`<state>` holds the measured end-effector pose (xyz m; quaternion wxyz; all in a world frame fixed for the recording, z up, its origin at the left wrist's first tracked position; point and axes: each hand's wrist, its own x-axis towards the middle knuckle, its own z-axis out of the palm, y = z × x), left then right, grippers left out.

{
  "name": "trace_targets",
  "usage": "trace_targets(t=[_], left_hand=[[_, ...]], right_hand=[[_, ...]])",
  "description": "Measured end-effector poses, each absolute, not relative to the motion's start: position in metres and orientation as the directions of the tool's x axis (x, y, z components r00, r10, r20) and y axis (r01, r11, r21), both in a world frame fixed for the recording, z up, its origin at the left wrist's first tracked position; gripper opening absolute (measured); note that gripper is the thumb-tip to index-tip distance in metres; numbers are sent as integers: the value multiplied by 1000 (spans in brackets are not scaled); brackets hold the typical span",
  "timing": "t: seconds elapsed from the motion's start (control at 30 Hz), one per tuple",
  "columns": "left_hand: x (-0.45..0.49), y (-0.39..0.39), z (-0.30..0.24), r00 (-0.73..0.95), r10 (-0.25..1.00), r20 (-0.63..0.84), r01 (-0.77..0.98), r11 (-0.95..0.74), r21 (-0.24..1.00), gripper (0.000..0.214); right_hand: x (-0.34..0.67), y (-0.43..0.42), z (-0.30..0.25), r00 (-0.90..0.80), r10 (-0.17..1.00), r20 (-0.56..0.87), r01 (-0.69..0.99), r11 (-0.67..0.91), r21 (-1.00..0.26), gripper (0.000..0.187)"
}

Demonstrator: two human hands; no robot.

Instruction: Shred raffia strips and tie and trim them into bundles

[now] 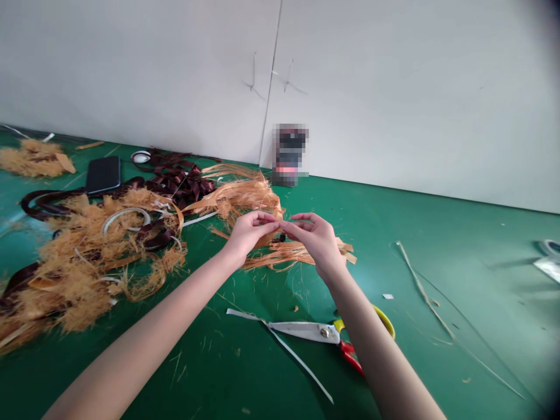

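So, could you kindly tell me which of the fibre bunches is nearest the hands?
The bunch under the left hand and right hand; the big heap lies further left, tangled with dark ribbon, and the small tuft sits far left.

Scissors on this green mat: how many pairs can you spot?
1: the pair of scissors lying on the green mat, handles partly behind the right forearm. More could be hidden under the fibre piles.

Tan raffia strands (291, 254): frayed, loosely bunched, fanning sideways, flat ribbon ends splayed.

Green work mat (437, 245) (scissors (306, 332) atop)
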<state>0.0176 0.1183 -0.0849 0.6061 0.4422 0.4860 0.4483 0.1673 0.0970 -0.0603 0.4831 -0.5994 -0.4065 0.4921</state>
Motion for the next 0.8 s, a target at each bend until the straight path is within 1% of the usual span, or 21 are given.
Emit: trace_targets(t=[0.17,0.3,0.37,0.47,0.6,0.8], left_hand=[[17,115,-77,120,971,-205,-114,219,969,13],[15,112,-73,198,941,-274,-98,297,950,20],[14,112,-73,215,936,-280,-126,311,942,24],[14,112,-77,198,944,-263,-182,299,937,29],[15,112,-80,166,954,-248,-178,276,944,25],[14,109,-78,140,958,-251,-150,271,951,20]], right_hand=[[169,93,-62,167,966,-199,-44,-194,-980,41],[170,92,-64,133,969,-210,-104,-197,-975,41],[169,91,-65,127,968,-215,-109,-202,-973,40],[167,90,-67,164,964,-208,-85,-196,-977,42],[165,87,-69,174,960,-217,-57,-210,-976,52],[164,84,-66,162,945,-284,-65,-277,-959,53]])
